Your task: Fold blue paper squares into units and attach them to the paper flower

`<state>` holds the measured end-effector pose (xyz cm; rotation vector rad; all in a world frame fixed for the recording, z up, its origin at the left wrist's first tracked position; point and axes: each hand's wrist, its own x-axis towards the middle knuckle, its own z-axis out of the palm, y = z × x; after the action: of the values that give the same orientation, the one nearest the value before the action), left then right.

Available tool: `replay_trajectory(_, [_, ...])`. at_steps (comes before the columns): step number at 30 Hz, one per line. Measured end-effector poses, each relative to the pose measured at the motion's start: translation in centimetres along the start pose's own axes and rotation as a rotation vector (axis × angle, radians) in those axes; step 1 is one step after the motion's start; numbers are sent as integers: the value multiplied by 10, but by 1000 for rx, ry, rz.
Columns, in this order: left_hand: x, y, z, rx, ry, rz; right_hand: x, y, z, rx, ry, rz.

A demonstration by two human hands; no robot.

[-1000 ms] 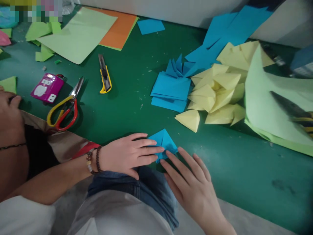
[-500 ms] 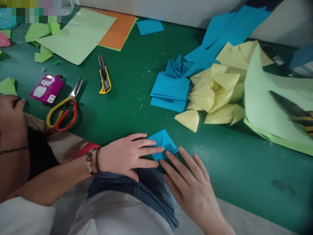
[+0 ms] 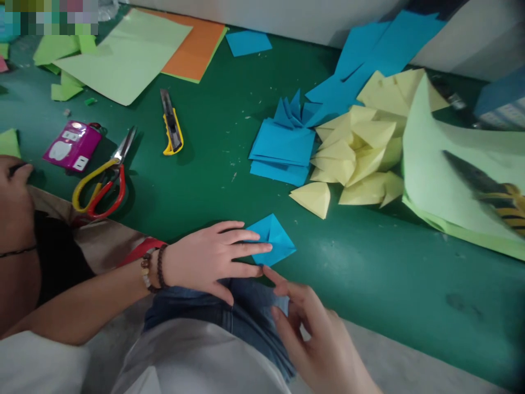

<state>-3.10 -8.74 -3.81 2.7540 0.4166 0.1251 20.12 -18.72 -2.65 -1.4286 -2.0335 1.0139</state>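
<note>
Near the front edge of a green table (image 3: pixel 197 180), a person's left hand (image 3: pixel 209 265) lies flat, fingers spread and pressing on a folded blue paper piece (image 3: pixel 274 241) — nothing is gripped. Just below it the right hand (image 3: pixel 315 334) hovers off the sheet with its fingers loosely curled; whether it pinches the paper's near edge cannot be told. Bare green surface stretches to the right of the piece and behind it, up to a stack of blue squares (image 3: pixel 283 150) and a heap of folded yellow pieces (image 3: pixel 361 156). Scissors (image 3: pixel 100 183) and a yellow utility knife (image 3: pixel 171 128) lie well apart on the left. A second person's arm — cut off at the left border — rests there, and a blurred striped object shows at the right.
</note>
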Motion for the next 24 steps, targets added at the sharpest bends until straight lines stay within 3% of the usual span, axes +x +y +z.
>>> replay_trajectory(12, [-1,0,-1,2,20,3,5,-2,-7,24,180,318])
replay_trajectory(18, [0,0,-1,1,43,12,8,6,-14,69,363,432])
replay_trajectory(21, [0,0,0,4,55,14,9,4,-18,105,431,453])
replay_trajectory(24, [0,0,-1,11,46,16,8,1,-16,157,396,389])
